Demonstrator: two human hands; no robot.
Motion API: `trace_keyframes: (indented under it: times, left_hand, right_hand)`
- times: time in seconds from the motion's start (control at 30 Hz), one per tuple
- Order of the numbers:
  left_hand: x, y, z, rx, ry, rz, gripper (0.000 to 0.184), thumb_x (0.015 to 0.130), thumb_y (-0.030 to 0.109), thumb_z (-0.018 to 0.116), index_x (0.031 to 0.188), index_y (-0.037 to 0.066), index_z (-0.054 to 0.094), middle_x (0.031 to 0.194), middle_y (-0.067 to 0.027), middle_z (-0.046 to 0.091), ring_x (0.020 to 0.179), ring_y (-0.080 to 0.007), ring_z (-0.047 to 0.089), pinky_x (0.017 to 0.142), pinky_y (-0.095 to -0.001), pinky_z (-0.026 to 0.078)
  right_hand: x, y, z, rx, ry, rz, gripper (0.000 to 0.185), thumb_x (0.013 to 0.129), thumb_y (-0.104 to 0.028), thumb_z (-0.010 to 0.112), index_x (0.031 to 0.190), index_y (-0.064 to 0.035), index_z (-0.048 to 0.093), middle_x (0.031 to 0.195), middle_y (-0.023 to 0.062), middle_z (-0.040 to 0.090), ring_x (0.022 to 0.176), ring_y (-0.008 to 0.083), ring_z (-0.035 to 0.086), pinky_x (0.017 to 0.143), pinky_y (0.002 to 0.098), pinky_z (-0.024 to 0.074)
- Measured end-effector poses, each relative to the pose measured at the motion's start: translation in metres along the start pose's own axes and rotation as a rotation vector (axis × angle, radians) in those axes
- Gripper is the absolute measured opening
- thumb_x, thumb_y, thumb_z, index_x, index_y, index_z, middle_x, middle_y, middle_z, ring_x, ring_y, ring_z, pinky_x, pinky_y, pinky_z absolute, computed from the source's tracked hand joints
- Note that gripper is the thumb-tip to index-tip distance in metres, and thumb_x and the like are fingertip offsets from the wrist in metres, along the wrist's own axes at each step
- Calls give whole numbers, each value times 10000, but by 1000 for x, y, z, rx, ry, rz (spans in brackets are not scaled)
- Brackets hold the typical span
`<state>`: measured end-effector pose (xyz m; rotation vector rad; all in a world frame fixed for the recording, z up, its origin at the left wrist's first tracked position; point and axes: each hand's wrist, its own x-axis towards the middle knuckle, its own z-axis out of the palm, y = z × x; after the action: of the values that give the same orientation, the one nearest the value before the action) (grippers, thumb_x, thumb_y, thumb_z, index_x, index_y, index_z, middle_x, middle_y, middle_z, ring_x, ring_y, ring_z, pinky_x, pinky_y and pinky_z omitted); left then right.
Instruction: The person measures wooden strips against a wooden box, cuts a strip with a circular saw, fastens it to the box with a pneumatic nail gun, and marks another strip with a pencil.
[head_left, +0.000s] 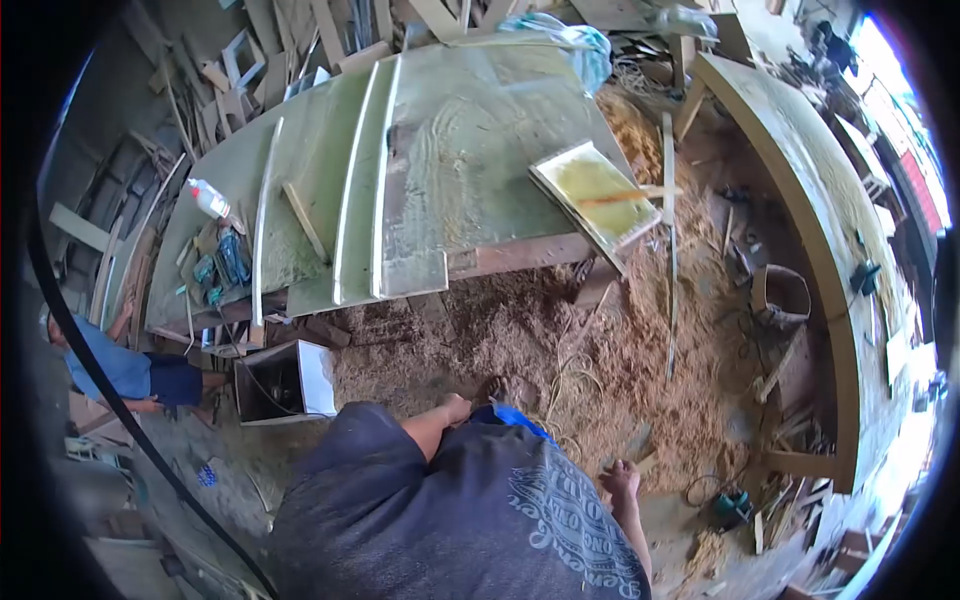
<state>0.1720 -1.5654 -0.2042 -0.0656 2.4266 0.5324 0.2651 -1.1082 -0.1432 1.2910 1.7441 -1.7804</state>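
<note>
My left hand (457,409) is closed in front of my body, close to the blue cloth (515,421) at my waist. Whatever may be inside its fingers is hidden. Low at my right side hangs my right hand (622,478), its fingers loosely bent and apart, with nothing visible in them. A small pale wood piece (646,465) shows just beside it, apparently on the floor. Ahead of me stands a large worktable (480,140) bearing long white-edged strips (358,180). A framed panel (598,195) lies tilted at its right corner.
Wood shavings (660,400) and a loose cord (575,385) cover the floor ahead. A curved bench (825,240) runs along the right. At left are a white-sided box (316,378), a bottle (208,198) on the table, and another person (115,365). A green power tool (731,508) lies right.
</note>
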Motion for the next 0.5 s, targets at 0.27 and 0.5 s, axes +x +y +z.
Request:
trace_keyframes:
  times: [0.27, 0.5]
  left_hand:
    - [78, -13, -59, -322, 94, -146, 398, 865, 403, 464, 975, 85, 678, 1017, -172, 652, 973, -317, 624, 843, -396, 486]
    - [40, -92, -96, -758, 605, -343, 312, 868, 360, 498, 945, 116, 676, 1006, -138, 659, 943, -300, 627, 822, -407, 499]
  right_hand:
    - [63, -221, 124, -505, -100, -645, 469, 814, -229, 689, 1211, -49, 518, 845, 125, 622, 587, 164, 601, 544, 320, 477]
    - [99, -322, 223, -909, 108, -1189, 350, 845, -259, 629, 1082, -11, 558, 823, 165, 617, 773, 309, 622, 662, 425, 486]
